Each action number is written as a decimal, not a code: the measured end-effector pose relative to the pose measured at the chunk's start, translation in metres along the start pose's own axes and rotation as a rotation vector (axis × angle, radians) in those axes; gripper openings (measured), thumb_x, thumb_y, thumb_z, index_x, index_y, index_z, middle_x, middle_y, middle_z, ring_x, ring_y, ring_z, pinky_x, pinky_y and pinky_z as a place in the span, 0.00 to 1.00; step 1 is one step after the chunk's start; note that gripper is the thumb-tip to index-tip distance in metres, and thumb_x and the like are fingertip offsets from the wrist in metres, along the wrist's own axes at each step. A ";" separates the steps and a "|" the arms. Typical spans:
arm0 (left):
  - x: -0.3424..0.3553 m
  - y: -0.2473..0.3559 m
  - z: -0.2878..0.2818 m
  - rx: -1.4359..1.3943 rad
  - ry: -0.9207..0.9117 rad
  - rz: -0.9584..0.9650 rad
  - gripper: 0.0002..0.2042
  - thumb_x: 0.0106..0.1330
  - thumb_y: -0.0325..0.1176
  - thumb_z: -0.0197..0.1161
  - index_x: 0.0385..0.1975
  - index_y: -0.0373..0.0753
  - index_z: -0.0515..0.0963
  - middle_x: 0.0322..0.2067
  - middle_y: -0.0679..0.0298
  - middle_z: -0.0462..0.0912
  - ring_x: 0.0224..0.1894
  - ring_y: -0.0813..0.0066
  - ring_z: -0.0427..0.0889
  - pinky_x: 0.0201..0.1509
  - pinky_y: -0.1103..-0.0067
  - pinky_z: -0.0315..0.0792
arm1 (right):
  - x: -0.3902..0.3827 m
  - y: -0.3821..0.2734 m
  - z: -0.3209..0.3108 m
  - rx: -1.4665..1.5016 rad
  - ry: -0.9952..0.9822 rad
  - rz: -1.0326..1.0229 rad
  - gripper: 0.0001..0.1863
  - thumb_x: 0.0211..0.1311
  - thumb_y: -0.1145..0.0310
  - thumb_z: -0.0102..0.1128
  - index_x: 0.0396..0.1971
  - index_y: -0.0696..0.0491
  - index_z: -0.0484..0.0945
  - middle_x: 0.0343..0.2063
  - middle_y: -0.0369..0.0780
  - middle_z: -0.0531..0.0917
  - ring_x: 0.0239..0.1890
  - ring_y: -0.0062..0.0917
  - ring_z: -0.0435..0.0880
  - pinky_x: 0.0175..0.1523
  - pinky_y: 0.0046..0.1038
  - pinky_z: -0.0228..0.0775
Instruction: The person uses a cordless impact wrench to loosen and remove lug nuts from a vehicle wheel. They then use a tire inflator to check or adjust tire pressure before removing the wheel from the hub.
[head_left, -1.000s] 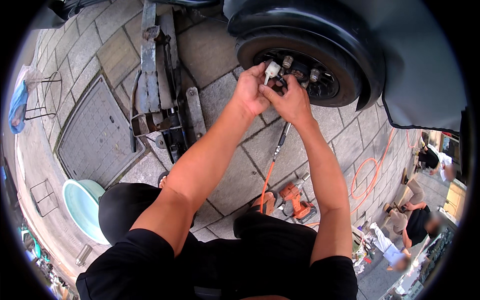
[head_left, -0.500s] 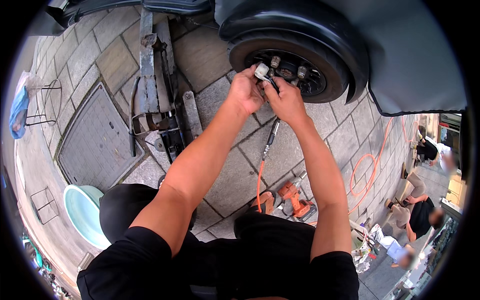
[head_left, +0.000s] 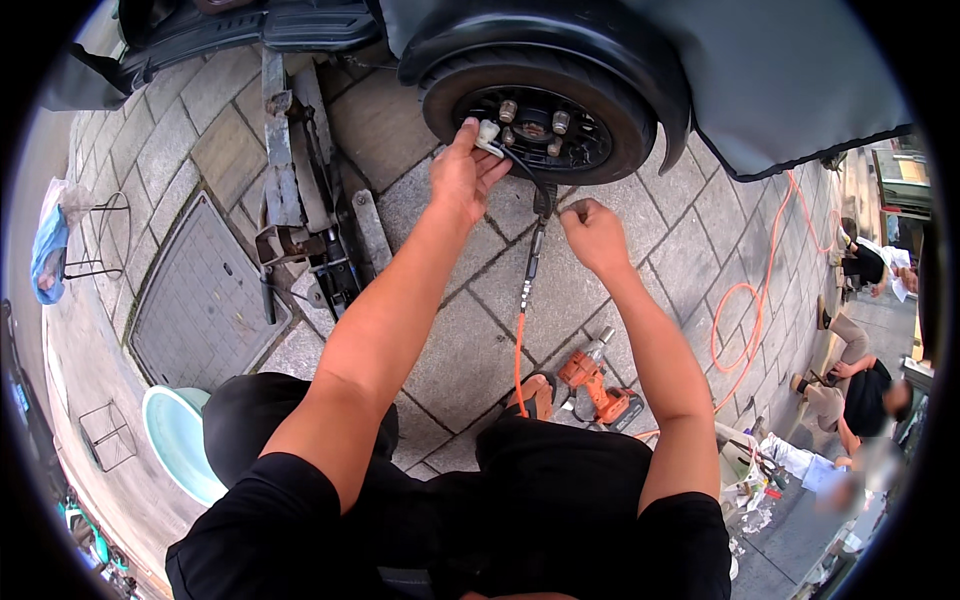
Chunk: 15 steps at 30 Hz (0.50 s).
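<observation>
My left hand (head_left: 458,177) grips a small white fitting (head_left: 488,133) at the lower left of the dark wheel (head_left: 620,130) with exposed lug nuts. A short black hose runs from there to a dark inflator-like handle (head_left: 535,250), which hangs down and joins an orange hose (head_left: 519,350). My right hand (head_left: 588,225) is below the wheel, right of that handle and apart from it, with its fingers curled closed; whatever is in them, if anything, is hidden.
An orange cordless wrench (head_left: 590,385) lies near my right forearm. At left are a metal jack (head_left: 282,190), utility cover (head_left: 200,290), pale basin (head_left: 170,435) and blue bag on a wire stand (head_left: 48,260). People (head_left: 865,395) sit at far right near scattered items.
My right hand has let go of the fitting and hose and moved down and right. My left hand stays on the fitting, which now sits slightly lower left on the wheel.
</observation>
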<state>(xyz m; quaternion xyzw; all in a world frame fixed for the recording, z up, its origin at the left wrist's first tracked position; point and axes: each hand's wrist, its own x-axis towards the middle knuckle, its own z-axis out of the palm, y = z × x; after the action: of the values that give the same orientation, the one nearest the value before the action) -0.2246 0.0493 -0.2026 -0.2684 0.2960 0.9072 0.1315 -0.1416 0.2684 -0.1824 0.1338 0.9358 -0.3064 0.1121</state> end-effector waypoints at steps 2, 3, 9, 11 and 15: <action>-0.009 -0.001 0.009 0.122 0.085 0.017 0.21 0.72 0.45 0.68 0.49 0.31 0.77 0.41 0.53 0.84 0.42 0.60 0.88 0.45 0.66 0.87 | 0.003 0.041 0.014 -0.070 -0.202 0.190 0.30 0.63 0.46 0.68 0.47 0.61 0.84 0.40 0.53 0.88 0.41 0.42 0.90 0.50 0.39 0.81; -0.013 0.000 0.013 0.183 0.131 0.029 0.22 0.71 0.45 0.70 0.48 0.30 0.77 0.40 0.53 0.84 0.39 0.61 0.89 0.42 0.67 0.88 | 0.005 0.049 0.023 -0.003 -0.272 0.289 0.32 0.62 0.44 0.69 0.48 0.63 0.84 0.37 0.51 0.87 0.39 0.40 0.90 0.47 0.39 0.82; -0.020 -0.006 0.006 0.357 0.109 0.171 0.26 0.69 0.43 0.73 0.48 0.23 0.73 0.41 0.49 0.81 0.38 0.56 0.90 0.34 0.69 0.89 | 0.007 0.052 0.085 0.398 -0.442 0.583 0.35 0.60 0.41 0.71 0.40 0.65 0.82 0.37 0.44 0.85 0.34 0.33 0.85 0.37 0.37 0.81; -0.021 -0.002 0.006 0.364 0.135 0.153 0.22 0.70 0.42 0.72 0.47 0.27 0.74 0.41 0.52 0.82 0.39 0.59 0.90 0.34 0.70 0.88 | 0.011 0.048 0.091 0.479 -0.421 0.635 0.28 0.62 0.46 0.71 0.38 0.61 0.81 0.35 0.41 0.82 0.32 0.29 0.83 0.37 0.35 0.80; -0.018 -0.003 0.007 0.351 0.139 0.170 0.19 0.71 0.41 0.72 0.45 0.33 0.73 0.39 0.57 0.83 0.37 0.64 0.90 0.34 0.73 0.85 | -0.002 0.053 0.083 0.745 -0.349 0.753 0.26 0.62 0.49 0.71 0.41 0.59 0.78 0.30 0.37 0.76 0.32 0.28 0.79 0.38 0.38 0.81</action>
<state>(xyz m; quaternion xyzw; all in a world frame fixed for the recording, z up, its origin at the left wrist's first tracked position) -0.2117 0.0541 -0.1893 -0.2773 0.4797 0.8288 0.0786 -0.1125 0.2591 -0.2755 0.4369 0.6193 -0.5728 0.3123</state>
